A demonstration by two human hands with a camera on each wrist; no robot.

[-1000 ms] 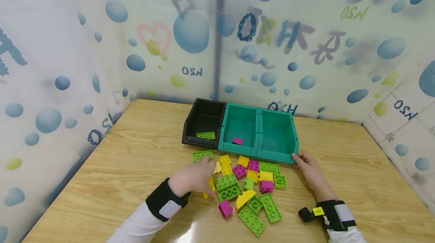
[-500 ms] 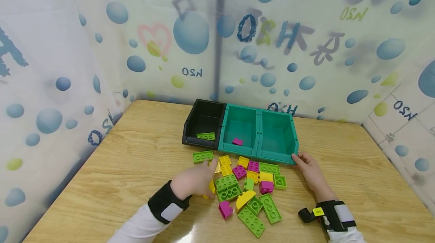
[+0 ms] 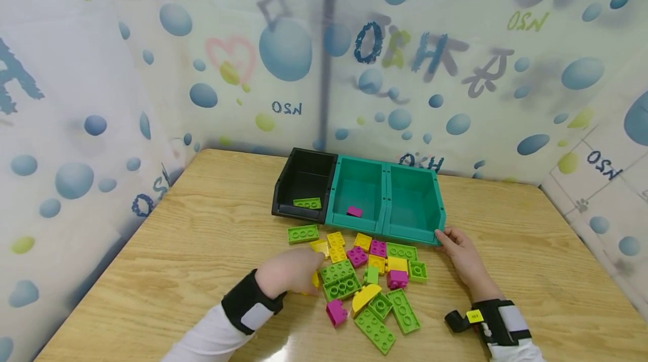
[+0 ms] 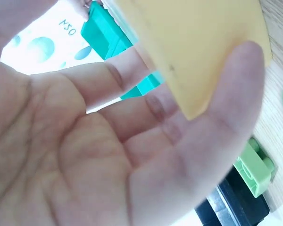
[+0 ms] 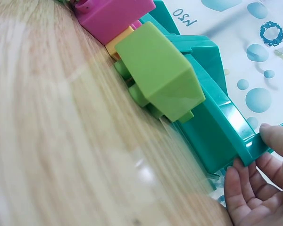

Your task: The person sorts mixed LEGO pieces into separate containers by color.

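In the head view my left hand (image 3: 291, 272) reaches over the left side of a pile of toy building bricks. Its fingers curl down and pinch a yellow building brick (image 4: 207, 42), which has a smooth flat face in the left wrist view. From above, the hand mostly hides that brick. On the far side of the pile, my right hand (image 3: 459, 254) holds the front right corner of the right teal bin (image 3: 412, 234) between thumb and fingers. The right wrist view shows the thumb on top of the rim and the fingers below it.
A black bin (image 3: 298, 212) holding a green brick (image 3: 307, 203) adjoins the middle teal bin (image 3: 349, 220), where a magenta brick (image 3: 354, 212) lies. Several green, yellow and magenta bricks lie before them, including a long green brick (image 3: 374, 329). A patterned curtain (image 3: 228, 69) stands behind the table.
The fingers of my left hand have curled down and drawn back slightly, uncovering the green brick and a yellow brick beyond. My right hand stays at the bin's corner.
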